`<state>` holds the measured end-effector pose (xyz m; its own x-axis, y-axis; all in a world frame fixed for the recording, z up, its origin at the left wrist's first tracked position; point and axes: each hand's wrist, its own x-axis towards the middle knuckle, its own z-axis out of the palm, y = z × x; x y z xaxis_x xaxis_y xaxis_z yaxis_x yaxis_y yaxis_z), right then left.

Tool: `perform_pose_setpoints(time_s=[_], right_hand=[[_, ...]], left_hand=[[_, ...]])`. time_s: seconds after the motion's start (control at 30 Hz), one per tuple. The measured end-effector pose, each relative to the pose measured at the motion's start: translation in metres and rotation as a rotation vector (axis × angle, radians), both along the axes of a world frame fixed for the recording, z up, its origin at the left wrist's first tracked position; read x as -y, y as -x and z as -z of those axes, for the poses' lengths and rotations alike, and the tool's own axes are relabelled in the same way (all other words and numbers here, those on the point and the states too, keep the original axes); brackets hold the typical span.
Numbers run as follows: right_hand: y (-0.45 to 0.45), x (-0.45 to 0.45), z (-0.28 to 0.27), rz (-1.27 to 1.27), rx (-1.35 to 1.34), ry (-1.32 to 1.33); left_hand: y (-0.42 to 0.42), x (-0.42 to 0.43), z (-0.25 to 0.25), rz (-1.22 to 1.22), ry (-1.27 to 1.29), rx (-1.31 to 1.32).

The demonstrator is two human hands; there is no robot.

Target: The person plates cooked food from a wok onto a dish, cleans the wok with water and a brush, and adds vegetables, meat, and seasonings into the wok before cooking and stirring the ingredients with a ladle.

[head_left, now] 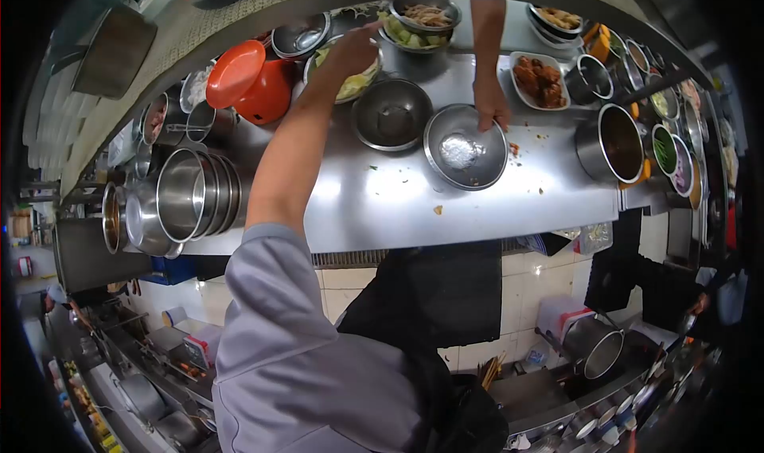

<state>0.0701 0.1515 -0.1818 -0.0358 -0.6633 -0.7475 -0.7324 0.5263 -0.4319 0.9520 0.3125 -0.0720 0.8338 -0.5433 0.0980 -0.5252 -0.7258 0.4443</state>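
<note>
Left fingers (368, 33) are near pale greens (361, 81); apart or together, I cannot tell.

Shiny steel counter (509, 214) above a pale, light-catching tiled floor (529, 290)

The left hand (352, 53) partly hides a leaf-filled bowl (380, 68).

Left hand (350, 54) was stretched over the leaf bowl (377, 76) toward the bench's (350, 214) far edge. Fingertips sat just beside the stacked bowls (455, 22); contact unclear. Another person's hand (491, 104) extended in from the far edge, gripping the steel bowl (465, 157) by its rim. Dark bowl (391, 123) was just left of that. Red bin (267, 99) stood near the far left corner, nested pots (181, 194) at the near left corner, tall pot (597, 147) by the right end.
</note>
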Motion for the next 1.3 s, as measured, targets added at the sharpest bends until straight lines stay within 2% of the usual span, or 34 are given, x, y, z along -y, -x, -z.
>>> perform_pose_setpoints(time_s=[0.03,0.13,0.23,0.27,0.3,0.37,0.4,0.43,0.5,0.53,0.57,0.63,0.7,0.73,0.77,0.8,0.83,0.87,0.9,0.93,0.97,1.0,1.03,1.1,1.13,1.17,1.2,1.23,1.3], right_hand=[[-0.006,0.001,-0.001,-0.007,-0.009,-0.009],[-0.02,0.005,-0.003,-0.022,-0.031,-0.021],[-0.031,0.007,-0.004,-0.021,-0.028,-0.02],[-0.035,0.007,-0.002,-0.019,-0.026,-0.02],[-0.037,0.007,-0.003,-0.021,-0.024,-0.023],[-0.038,0.009,-0.001,-0.018,-0.018,-0.02],[-0.037,0.009,-0.002,-0.015,-0.016,-0.014],[-0.036,0.009,-0.002,-0.014,-0.012,-0.012],[-0.036,0.008,-0.007,-0.004,-0.004,-0.003],[-0.056,0.006,-0.026,0.005,0.002,-0.003],[-0.022,0.005,-0.004,0.007,0.001,-0.003],[-0.011,0.003,-0.003,0.022,0.01,0.004],[0.002,-0.003,0.0,0.035,0.009,-0.003],[0.007,-0.007,0.0,0.04,0.005,-0.013],[0.014,-0.01,-0.001,0.064,0.007,-0.021],[0.02,-0.013,-0.002,0.091,0.009,-0.028],[0.026,-0.017,-0.004,0.121,0.011,-0.037],[0.017,-0.021,-0.018,0.139,0.01,-0.045],[-0.004,-0.025,-0.043,0.154,-0.009,-0.064],[-0.013,-0.03,-0.058,0.168,-0.028,-0.082],[-0.009,-0.039,-0.06,0.185,-0.026,-0.091],[-0.004,-0.048,-0.061,0.25,0.005,-0.074],[0.003,-0.055,-0.059,0.314,0.036,-0.054],[0.069,-0.089,0.002,0.311,0.048,0.006],[0.106,-0.105,0.034,0.284,0.058,0.072],[0.129,-0.114,0.053,0.28,0.066,0.06],[0.146,-0.122,0.07,0.184,-0.05,-0.05],[0.149,-0.126,0.078,0.088,-0.167,-0.159],[0.147,-0.131,0.081,0.07,-0.202,-0.242]], left_hand=[[-0.001,0.001,0.005,-0.009,-0.005,-0.007],[-0.002,0.009,0.018,0.154,-0.293,0.082],[0.01,0.016,0.015,0.144,-0.234,0.104],[-0.006,0.014,0.044,0.192,-0.273,0.235],[-0.007,0.016,0.035,0.199,-0.271,0.241],[-0.006,0.019,0.013,0.495,-0.724,0.351],[-0.017,0.013,0.03,0.299,-0.193,0.191],[-0.03,0.001,0.043,0.308,-0.189,0.191],[-0.024,-0.006,0.009,0.199,0.068,0.15],[-0.013,-0.01,-0.01,0.127,0.025,0.188],[0.014,-0.011,-0.041,0.056,-0.022,0.226],[0.077,-0.001,-0.1,-0.014,0.306,0.026],[0.152,0.013,-0.139,0.268,0.539,-0.395],[0.178,0.025,-0.129,0.581,0.7,-0.48],[0.198,0.034,-0.113,0.795,0.636,-0.701],[0.227,0.054,-0.107,0.937,0.499,-0.98],[0.26,0.074,-0.071,0.962,0.408,-1.232],[0.294,0.09,-0.033,0.98,0.296,-1.234],[0.328,0.102,-0.006,0.992,0.088,-0.985],[0.368,0.1,0.036,1.051,-0.172,-0.572],[0.392,0.097,0.058,1.214,-0.445,-0.273],[0.411,0.103,0.083,1.417,-0.643,-0.286],[0.423,0.108,0.091,1.416,-0.62,-0.638],[0.45,0.094,0.131,1.167,-0.231,-1.129],[0.462,0.086,0.143,1.16,-0.241,-1.129],[0.471,0.078,0.153,1.1,-0.263,-0.905],[0.475,0.073,0.158,1.036,-0.286,-0.682],[0.47,0.072,0.152,1.03,-0.3,-0.678],[0.447,0.071,0.133,1.006,-0.225,-0.927]])
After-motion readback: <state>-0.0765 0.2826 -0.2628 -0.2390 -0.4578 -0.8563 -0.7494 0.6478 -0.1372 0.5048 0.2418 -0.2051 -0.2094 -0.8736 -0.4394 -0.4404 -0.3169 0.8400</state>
